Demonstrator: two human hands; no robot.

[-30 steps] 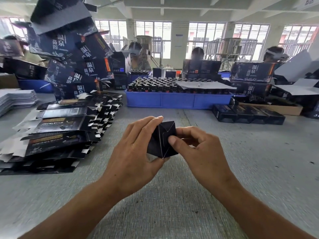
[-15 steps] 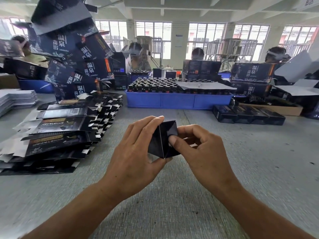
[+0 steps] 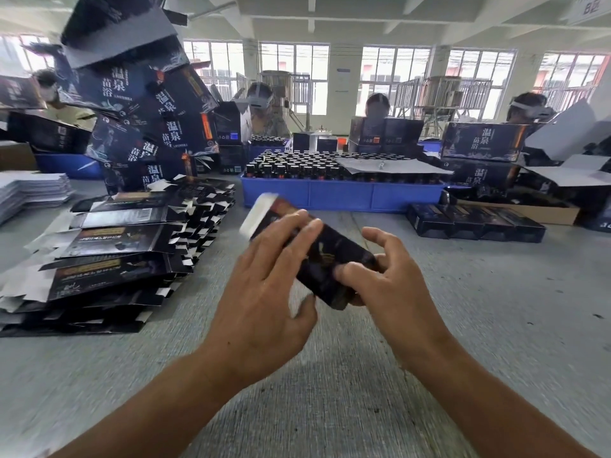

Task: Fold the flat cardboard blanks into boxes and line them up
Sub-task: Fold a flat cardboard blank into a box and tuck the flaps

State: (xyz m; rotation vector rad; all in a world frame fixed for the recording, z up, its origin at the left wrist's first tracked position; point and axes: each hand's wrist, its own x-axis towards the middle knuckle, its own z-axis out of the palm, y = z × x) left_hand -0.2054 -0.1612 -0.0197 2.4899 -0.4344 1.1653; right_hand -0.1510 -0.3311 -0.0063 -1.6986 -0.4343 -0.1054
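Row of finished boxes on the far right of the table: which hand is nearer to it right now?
Right. The right hand, gripping the near end of the box, sits below and left of the row of finished boxes. The left hand lies farther left, fingers across the box.

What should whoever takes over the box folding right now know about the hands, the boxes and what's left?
Left hand: fingers straight, lying across the dark box.
Right hand: thumb and fingers curled round the box's near end, holding it tilted above the table.
Flat blanks: big pile at left.
Done: a row of finished boxes at right, by the blue crate.
Left: the held box's far end looks open; finish it, line it up, then fold the remaining blanks.
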